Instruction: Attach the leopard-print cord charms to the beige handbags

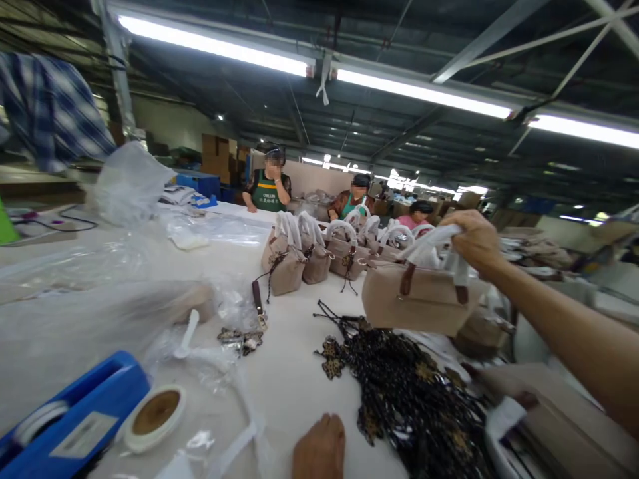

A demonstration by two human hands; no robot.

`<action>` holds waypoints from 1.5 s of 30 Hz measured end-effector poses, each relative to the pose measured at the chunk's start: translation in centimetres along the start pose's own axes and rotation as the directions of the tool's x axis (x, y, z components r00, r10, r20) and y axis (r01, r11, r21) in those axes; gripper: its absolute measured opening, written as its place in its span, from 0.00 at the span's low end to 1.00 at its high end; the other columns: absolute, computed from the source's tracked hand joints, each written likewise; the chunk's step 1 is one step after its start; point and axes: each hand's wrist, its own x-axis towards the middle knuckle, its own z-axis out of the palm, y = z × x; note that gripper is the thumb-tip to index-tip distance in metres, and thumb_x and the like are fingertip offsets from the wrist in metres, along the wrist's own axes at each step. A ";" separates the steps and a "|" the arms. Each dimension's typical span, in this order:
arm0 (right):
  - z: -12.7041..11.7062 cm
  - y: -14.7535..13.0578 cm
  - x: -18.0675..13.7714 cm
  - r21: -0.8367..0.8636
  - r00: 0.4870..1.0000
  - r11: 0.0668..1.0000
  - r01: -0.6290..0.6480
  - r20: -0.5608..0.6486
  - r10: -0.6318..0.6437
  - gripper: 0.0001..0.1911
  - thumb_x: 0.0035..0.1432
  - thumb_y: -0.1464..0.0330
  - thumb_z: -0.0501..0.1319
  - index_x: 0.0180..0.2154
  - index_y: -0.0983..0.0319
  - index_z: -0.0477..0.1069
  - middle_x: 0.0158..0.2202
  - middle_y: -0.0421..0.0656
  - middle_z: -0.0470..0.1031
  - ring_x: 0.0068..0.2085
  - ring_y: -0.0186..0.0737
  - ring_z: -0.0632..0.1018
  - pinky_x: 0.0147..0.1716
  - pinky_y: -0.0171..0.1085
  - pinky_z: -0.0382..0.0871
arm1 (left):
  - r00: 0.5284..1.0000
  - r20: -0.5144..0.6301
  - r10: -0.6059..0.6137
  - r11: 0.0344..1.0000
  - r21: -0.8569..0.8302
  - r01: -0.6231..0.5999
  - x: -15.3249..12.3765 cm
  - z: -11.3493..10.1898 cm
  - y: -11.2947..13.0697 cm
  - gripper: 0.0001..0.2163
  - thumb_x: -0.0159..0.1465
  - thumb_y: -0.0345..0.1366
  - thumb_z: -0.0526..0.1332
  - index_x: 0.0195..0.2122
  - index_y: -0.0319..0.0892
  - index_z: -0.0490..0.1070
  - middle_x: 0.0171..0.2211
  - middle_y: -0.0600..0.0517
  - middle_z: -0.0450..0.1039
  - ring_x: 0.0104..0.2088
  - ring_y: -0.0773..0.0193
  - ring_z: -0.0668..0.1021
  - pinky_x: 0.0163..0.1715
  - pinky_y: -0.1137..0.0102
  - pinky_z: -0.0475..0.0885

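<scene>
The bare right arm reaches in from the right edge of the counter, its forearm rising toward the far side and the wrist bent slightly down. The right grip is held above the counter, fingers curled tight over the handles of a bag. The left grip sits low at the near edge, only its back showing, fingers hidden.
</scene>
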 end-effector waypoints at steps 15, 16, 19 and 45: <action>-7.9 -11.3 -12.0 0.458 0.832 0.883 0.100 0.448 -0.326 0.14 0.58 0.63 0.61 0.46 0.57 0.77 0.43 0.42 0.80 0.41 0.43 0.79 0.44 0.40 0.71 | 0.877 -0.276 -0.394 0.657 -0.752 0.058 -1.2 -9.1 1.9 0.13 0.65 0.44 0.54 0.42 0.41 0.69 0.36 0.49 0.73 0.35 0.61 0.77 0.34 0.66 0.74; -7.4 -11.9 -13.3 0.520 0.823 0.854 0.031 0.472 -0.317 0.14 0.57 0.63 0.62 0.45 0.57 0.78 0.42 0.42 0.80 0.41 0.43 0.79 0.44 0.40 0.71 | 0.882 -0.314 -0.353 0.702 -0.712 0.027 -2.0 -9.6 2.4 0.12 0.65 0.43 0.54 0.42 0.42 0.69 0.38 0.49 0.73 0.36 0.61 0.76 0.37 0.66 0.73; -6.2 -13.3 -15.9 0.645 0.832 0.747 -0.158 0.495 -0.251 0.16 0.51 0.64 0.66 0.43 0.60 0.79 0.39 0.42 0.81 0.39 0.44 0.79 0.41 0.39 0.72 | 0.876 -0.435 -0.208 0.802 -0.588 -0.102 -4.2 -11.2 3.8 0.09 0.67 0.38 0.54 0.44 0.43 0.69 0.41 0.49 0.71 0.40 0.62 0.75 0.42 0.65 0.72; -11.1 -3.4 -35.6 -0.086 0.429 0.794 -0.602 0.804 0.412 0.04 0.48 0.73 0.64 0.25 0.61 0.77 0.26 0.44 0.79 0.33 0.43 0.79 0.32 0.35 0.67 | 0.821 -0.345 0.454 0.867 -0.041 -0.497 -10.9 -8.3 4.3 0.11 0.66 0.35 0.57 0.49 0.43 0.68 0.45 0.44 0.73 0.47 0.56 0.77 0.46 0.62 0.74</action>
